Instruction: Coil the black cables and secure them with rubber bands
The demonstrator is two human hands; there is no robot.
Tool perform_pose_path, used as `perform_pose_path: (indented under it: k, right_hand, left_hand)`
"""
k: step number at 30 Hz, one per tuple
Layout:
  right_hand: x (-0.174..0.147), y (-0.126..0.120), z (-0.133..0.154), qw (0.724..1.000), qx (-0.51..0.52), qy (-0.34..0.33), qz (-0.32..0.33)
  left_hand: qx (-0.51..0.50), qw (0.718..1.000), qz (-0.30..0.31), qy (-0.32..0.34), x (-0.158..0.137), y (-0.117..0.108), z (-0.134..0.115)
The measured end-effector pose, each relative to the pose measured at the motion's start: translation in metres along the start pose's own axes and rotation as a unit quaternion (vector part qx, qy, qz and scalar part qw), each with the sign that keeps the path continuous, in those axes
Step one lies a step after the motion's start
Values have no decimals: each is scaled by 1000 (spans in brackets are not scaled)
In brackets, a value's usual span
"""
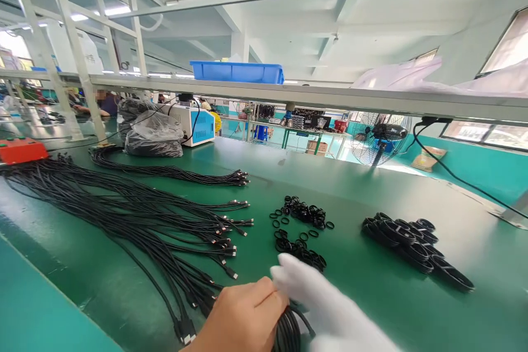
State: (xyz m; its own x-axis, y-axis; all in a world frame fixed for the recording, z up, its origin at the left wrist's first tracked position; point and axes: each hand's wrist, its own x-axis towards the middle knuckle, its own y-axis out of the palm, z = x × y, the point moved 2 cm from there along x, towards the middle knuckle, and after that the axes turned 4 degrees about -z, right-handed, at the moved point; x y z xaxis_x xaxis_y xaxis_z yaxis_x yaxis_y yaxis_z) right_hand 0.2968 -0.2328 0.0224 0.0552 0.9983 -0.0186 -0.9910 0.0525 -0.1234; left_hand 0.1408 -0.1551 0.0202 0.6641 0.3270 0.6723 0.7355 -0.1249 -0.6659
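Observation:
My bare left hand is closed around a coiled black cable at the bottom centre of the view. Against its fingertips comes my right hand, in a white glove and blurred; whether its fingers grip the cable cannot be made out. A short bend of cable shows between the two hands. Just beyond them lie small black rings in two loose piles on the green table. To the left, many loose black cables are spread out, their metal plugs pointing right.
Finished-looking cable coils are heaped on the right of the green table. A red box, a plastic-wrapped bundle and a blue-and-white machine stand at left and back. Overhead, a shelf carries a blue bin. A fan stands behind.

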Motion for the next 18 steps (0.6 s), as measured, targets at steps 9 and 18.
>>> perform_pose_path:
  k: [9,18]
  right_hand:
    - [41,23,-1,1000,-7,-21,18]
    - [24,43,-4,975,154,126,102]
  left_hand:
    - [-126,970,134,-159,10,-10,-1]
    - [-207,898,134,-365,10,-10,2]
